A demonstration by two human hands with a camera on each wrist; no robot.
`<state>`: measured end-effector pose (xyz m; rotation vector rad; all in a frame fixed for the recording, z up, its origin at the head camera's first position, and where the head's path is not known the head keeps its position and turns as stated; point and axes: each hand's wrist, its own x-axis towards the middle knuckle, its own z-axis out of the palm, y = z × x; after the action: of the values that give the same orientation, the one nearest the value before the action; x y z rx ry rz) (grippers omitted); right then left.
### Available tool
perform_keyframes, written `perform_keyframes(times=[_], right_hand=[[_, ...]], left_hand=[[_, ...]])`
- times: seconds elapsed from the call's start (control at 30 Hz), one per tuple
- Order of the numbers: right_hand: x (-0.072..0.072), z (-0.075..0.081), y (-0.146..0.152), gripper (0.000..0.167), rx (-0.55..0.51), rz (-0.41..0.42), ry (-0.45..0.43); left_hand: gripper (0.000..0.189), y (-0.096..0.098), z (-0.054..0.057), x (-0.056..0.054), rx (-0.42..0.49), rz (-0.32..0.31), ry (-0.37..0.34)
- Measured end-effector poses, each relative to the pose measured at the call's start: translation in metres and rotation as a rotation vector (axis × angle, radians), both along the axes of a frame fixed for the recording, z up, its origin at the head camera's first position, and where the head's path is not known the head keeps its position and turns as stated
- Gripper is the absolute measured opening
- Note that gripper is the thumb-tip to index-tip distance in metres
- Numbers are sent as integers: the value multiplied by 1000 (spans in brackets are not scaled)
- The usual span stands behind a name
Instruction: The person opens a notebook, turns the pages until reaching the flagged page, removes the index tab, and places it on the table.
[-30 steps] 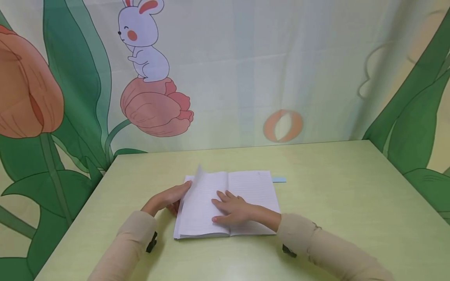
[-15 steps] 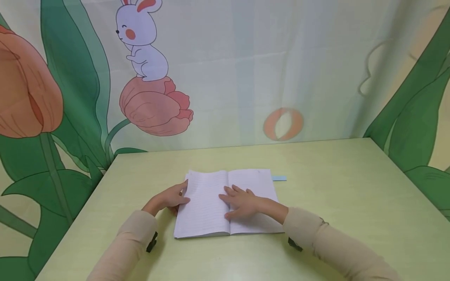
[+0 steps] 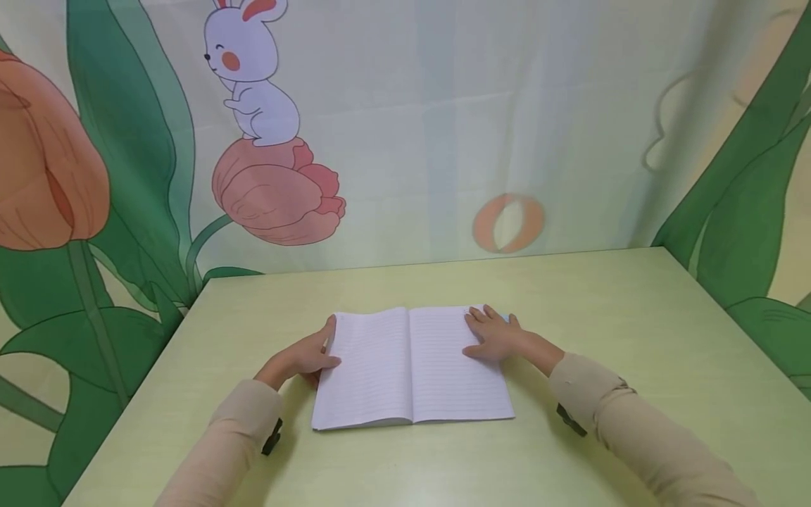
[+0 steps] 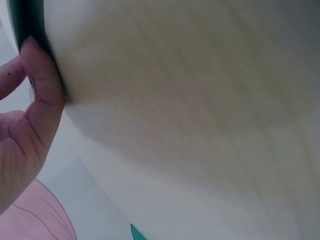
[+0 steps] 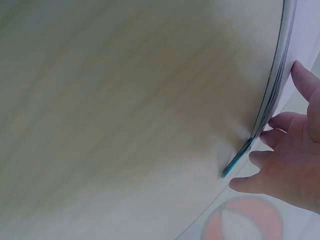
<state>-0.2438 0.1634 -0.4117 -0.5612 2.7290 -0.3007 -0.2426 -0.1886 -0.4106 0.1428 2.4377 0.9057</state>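
Note:
A notebook (image 3: 374, 373) with lined white pages lies open on the table, its spine crease near the middle. At its left edge my left hand (image 3: 310, 355) grips the side, thumb over the page and fingers at the rim. The left wrist view shows that hand (image 4: 37, 95) against the dark green cover edge (image 4: 27, 20). My right hand (image 3: 494, 334) rests with spread fingers on the upper right page, near the outer edge. A light blue tab (image 5: 237, 159) sticks out from the notebook's side in the right wrist view; the hand mostly hides it in the head view.
The pale yellow-green table (image 3: 602, 310) reaches back to a printed curtain (image 3: 380, 105) with a rabbit, tulips and leaves. Both forearms wear beige sleeves (image 3: 633, 422), with a small black device (image 3: 272, 436) beneath the left wrist.
The raised left page has come down flat under my left hand. My right hand has slid from the centre crease rightward to the right page's upper outer edge, covering most of the blue tab.

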Motion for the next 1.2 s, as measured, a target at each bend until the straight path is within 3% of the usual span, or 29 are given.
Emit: perform_keyframes(times=[0.37,0.67,0.9,1.2], right_hand=[[-5,1,10,78,20,-73,-26],[-1,4,-1,56,-58,20,11],[11,10,-25,46,-146,37,8],[31,16,-62,62,-323,36,-112]], left_hand=[[83,3,3,0,42,-23,-3],[83,3,1,0,33,-11,4],[82,1,0,1,15,-10,10],[81,2,-1,0,55,-4,-15]])
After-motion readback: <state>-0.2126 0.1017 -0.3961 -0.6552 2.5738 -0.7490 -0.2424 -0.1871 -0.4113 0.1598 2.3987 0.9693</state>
